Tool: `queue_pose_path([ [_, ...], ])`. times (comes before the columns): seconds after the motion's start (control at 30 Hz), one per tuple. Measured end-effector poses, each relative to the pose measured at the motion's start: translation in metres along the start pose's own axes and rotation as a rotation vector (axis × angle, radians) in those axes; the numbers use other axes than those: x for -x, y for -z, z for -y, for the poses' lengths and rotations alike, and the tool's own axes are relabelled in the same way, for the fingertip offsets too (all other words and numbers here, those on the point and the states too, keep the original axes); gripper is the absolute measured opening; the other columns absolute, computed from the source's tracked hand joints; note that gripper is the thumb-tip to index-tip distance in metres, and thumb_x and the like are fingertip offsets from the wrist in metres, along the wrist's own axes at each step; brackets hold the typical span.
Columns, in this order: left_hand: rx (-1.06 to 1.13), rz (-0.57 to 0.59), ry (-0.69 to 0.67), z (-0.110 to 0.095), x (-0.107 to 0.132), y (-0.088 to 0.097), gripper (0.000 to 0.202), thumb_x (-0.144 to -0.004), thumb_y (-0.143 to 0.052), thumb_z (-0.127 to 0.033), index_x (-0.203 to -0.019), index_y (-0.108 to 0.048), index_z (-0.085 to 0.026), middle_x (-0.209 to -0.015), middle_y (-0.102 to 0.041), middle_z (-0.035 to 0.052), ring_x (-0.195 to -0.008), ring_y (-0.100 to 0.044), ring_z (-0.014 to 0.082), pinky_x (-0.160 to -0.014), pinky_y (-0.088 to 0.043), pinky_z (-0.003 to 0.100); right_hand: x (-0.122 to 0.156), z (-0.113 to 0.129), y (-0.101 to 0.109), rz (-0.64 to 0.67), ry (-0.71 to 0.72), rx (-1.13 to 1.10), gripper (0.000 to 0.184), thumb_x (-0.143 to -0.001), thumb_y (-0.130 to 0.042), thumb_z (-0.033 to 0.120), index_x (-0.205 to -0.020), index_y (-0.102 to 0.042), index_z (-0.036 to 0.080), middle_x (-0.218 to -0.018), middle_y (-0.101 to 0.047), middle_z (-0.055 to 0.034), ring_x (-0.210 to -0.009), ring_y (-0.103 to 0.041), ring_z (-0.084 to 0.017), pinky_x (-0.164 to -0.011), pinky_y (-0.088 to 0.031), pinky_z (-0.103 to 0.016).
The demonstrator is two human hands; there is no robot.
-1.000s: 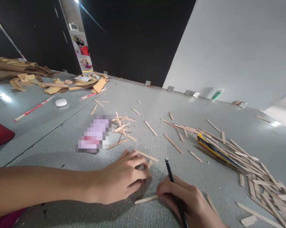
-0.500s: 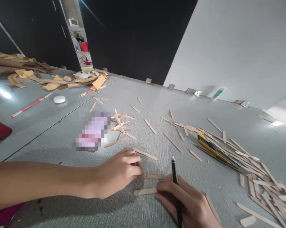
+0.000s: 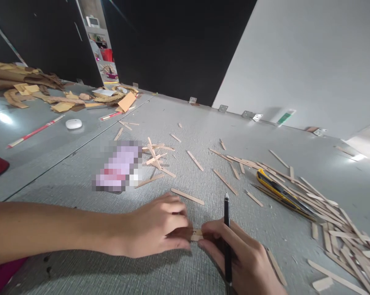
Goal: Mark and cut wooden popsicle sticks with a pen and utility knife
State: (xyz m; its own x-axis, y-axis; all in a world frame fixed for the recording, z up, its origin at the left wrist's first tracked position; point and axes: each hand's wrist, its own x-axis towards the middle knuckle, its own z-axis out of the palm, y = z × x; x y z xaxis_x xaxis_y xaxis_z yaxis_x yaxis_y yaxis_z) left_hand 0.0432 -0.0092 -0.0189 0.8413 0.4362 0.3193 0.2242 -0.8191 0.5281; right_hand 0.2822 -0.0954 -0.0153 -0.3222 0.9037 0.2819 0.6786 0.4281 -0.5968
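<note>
Pinching flat, pale wooden sticks (image 3: 196,236), a pair, from opposite ends over a grey textured surface (image 3: 120,276), left hand (image 3: 156,225) and right hand (image 3: 246,255), slim black pen (image 3: 227,217) in the latter, have closed the sticks' earlier gap, seemingly aligning them.

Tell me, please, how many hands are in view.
2: the left hand, holding wooden sticks, and the right hand, holding these same sticks and a black pen. No others show.

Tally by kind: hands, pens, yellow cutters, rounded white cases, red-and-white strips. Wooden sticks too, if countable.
Left hand and right hand: 2
Pen: 1
Yellow cutter: 1
Rounded white case: 1
Red-and-white strips: 2
Wooden sticks: no sure count, many overlap
Total: 7, without sticks
</note>
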Motion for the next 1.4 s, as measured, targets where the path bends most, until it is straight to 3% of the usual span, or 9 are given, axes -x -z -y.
queue_pose_path([
  [0.1, 0.003, 0.03, 0.041, -0.003, 0.001, 0.003, 0.02, -0.089, -0.082, -0.034, -0.098, -0.074, -0.018, -0.092, -0.065, 0.0032, -0.094, -0.059, 0.0213, -0.088, -0.05, 0.036, 0.002, -0.002, 0.0, 0.01, -0.024, -0.019, 0.004, -0.103, -0.062, 0.027, -0.106, -0.065, 0.027, -0.087, -0.066, 0.0005, -0.071, -0.067, -0.014, -0.065, -0.056, -0.026],
  [0.23, -0.098, 0.08, -0.007, -0.007, 0.007, 0.01, 0.007, -0.098, -0.07, -0.025, -0.097, -0.071, -0.018, -0.096, -0.065, 0.0039, -0.094, -0.06, 0.02, -0.09, -0.049, 0.035, 0.003, -0.002, 0.002, 0.035, -0.058, -0.032, 0.005, -0.103, -0.061, 0.025, -0.107, -0.065, 0.026, -0.088, -0.066, 0.0004, -0.07, -0.067, -0.014, -0.066, -0.055, -0.026],
  [0.37, -0.292, 0.147, -0.078, -0.015, 0.014, 0.02, 0.008, -0.102, -0.062, -0.017, -0.1, -0.07, -0.016, -0.095, -0.065, 0.0045, -0.093, -0.059, 0.0206, -0.087, -0.048, 0.035, 0.003, 0.002, 0.005, 0.03, -0.088, -0.041, 0.005, -0.102, -0.063, 0.024, -0.105, -0.066, 0.026, -0.087, -0.068, 0.0004, -0.069, -0.067, -0.014, -0.066, -0.055, -0.026],
  [0.6, -0.476, 0.07, 0.116, -0.041, 0.023, 0.023, 0.009, -0.093, -0.068, -0.013, -0.101, -0.07, -0.015, -0.099, -0.07, 0.0055, -0.088, -0.063, 0.0219, -0.083, -0.05, 0.036, 0.005, 0.004, 0.001, 0.036, -0.103, -0.084, 0.003, -0.098, -0.066, 0.022, -0.1, -0.064, 0.024, -0.085, -0.067, 0.0011, -0.067, -0.064, -0.014, -0.065, -0.054, -0.027],
  [0.73, -0.449, 0.119, -0.136, -0.049, 0.024, 0.026, 0.028, -0.098, -0.064, -0.022, -0.124, -0.068, -0.012, -0.121, -0.071, 0.0064, -0.108, -0.064, 0.0206, -0.096, -0.05, 0.033, 0.007, -0.001, -0.001, 0.049, -0.099, -0.121, 0.002, -0.101, -0.063, 0.025, -0.102, -0.064, 0.023, -0.084, -0.065, 0.001, -0.067, -0.063, -0.013, -0.064, -0.052, -0.026],
  [0.83, -0.581, 0.129, -0.252, -0.046, 0.027, 0.025, 0.035, -0.108, -0.054, -0.03, -0.136, -0.064, -0.012, -0.139, -0.066, 0.0076, -0.128, -0.059, 0.021, -0.108, -0.044, 0.034, 0.009, -0.002, -0.001, 0.074, -0.115, -0.141, 0.002, -0.102, -0.063, 0.025, -0.104, -0.064, 0.024, -0.087, -0.066, 0.0009, -0.071, -0.063, -0.013, -0.067, -0.052, -0.025],
  [0.93, -0.642, 0.152, -0.265, -0.042, 0.028, 0.024, 0.039, -0.109, -0.052, -0.035, -0.138, -0.063, -0.011, -0.147, -0.062, 0.0093, -0.133, -0.056, 0.0231, -0.111, -0.042, 0.037, 0.009, -0.002, 0.001, 0.081, -0.119, -0.139, 0.001, -0.102, -0.063, 0.025, -0.103, -0.064, 0.024, -0.087, -0.066, 0.0012, -0.071, -0.064, -0.012, -0.068, -0.052, -0.024],
  [1.13, -0.696, 0.203, -0.32, -0.042, 0.025, 0.03, 0.024, -0.104, -0.057, -0.027, -0.12, -0.073, -0.017, -0.136, -0.069, 0.0069, -0.131, -0.059, 0.0224, -0.113, -0.042, 0.036, 0.008, 0.0, 0.004, 0.071, -0.111, -0.116, 0.0, -0.1, -0.065, 0.024, -0.101, -0.065, 0.024, -0.084, -0.068, 0.0008, -0.067, -0.064, -0.013, -0.066, -0.053, -0.024],
  [1.4, -0.722, 0.244, -0.303, -0.042, 0.031, 0.025, 0.044, -0.106, -0.044, -0.024, -0.145, -0.059, -0.01, -0.154, -0.056, 0.0089, -0.141, -0.051, 0.0273, -0.112, -0.045, 0.041, 0.006, 0.002, 0.005, 0.065, -0.097, -0.122, 0.002, -0.1, -0.066, 0.023, -0.1, -0.065, 0.025, -0.084, -0.068, 0.0018, -0.066, -0.064, -0.012, -0.066, -0.054, -0.022],
])
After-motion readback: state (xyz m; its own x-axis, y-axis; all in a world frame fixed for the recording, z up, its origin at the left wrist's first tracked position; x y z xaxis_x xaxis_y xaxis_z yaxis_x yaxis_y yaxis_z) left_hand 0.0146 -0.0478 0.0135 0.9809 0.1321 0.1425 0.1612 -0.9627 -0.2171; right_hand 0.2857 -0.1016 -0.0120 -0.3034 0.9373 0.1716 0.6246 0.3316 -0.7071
